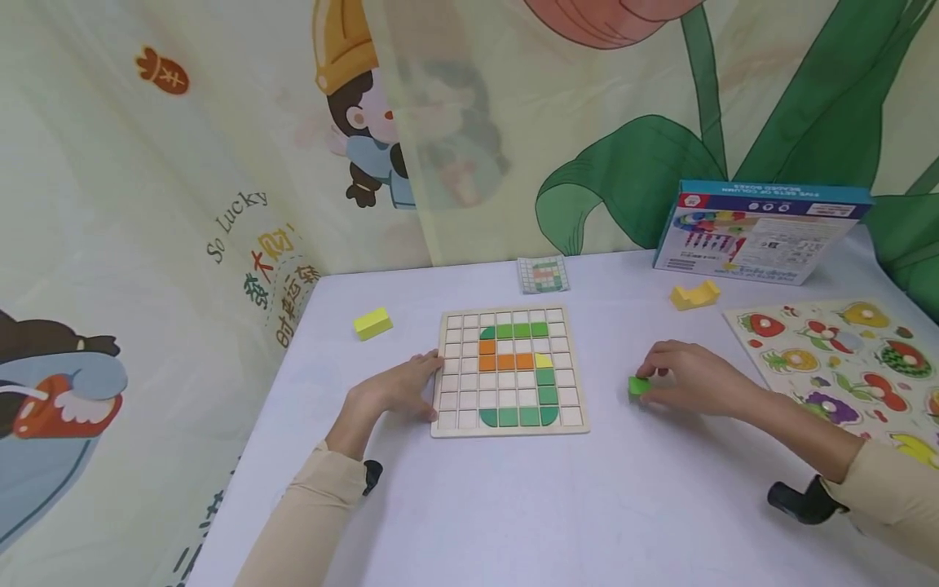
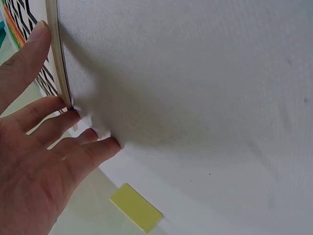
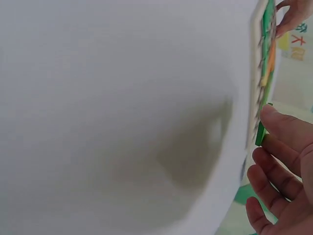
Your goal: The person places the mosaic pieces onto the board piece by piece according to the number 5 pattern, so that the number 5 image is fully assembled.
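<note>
In the head view a square wooden grid board (image 1: pixel 449 381) lies mid-table, with green, orange and yellow pieces set into its squares in a shape like a 5. My left hand (image 1: pixel 396 390) touches the board's left edge with fingers extended; the left wrist view shows the thumb (image 2: pixel 38 41) over the rim and fingertips down at the cloth. To the right of the board, my right hand (image 1: pixel 682 379) pinches a small green piece (image 1: pixel 637 387) between thumb and fingertips. In the right wrist view this green piece (image 3: pixel 260 133) stands on edge in the pinch, other fingers loosely bent.
A yellow block (image 1: pixel 373 324) sits left of the board. Behind it lies a small pattern card (image 1: pixel 543 275). Towards the right are a curved yellow-orange piece (image 1: pixel 694 295), a fruit puzzle board (image 1: pixel 800 359) near my right forearm, and a standing box (image 1: pixel 763 236). Printed curtains hang behind.
</note>
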### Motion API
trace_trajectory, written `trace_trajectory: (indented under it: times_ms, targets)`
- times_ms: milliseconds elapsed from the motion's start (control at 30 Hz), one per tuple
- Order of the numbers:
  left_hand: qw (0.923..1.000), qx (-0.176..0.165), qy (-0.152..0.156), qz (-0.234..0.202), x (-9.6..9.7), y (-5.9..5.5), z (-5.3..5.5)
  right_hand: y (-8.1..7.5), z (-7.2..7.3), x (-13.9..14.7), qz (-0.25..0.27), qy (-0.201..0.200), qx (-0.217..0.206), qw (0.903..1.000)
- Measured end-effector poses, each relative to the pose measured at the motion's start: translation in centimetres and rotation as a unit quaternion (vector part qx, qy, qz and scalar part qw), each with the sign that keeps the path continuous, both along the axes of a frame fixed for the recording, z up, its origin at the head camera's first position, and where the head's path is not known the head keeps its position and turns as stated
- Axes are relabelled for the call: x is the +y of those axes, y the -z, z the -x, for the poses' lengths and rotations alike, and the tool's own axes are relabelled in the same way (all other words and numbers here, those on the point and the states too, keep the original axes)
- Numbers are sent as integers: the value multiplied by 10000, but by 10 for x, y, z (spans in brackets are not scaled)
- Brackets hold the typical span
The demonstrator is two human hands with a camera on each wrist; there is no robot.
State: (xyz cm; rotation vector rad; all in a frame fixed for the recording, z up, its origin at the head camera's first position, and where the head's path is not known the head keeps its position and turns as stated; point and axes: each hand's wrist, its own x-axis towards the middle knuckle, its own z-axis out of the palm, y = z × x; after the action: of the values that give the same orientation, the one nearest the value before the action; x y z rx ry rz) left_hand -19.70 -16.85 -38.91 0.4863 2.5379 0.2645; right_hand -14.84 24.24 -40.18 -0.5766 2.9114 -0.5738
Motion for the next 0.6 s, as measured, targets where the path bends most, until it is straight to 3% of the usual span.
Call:
trace_trajectory:
  times_ms: [333,600]
  targets:
    - [10000,29,6,20,0,1,1,-17,29,-79,271,-358,-135,9989]
    - [9999,-43,-87,-42,1,1,0,-3,33,-154,84,-857,-2,9963]
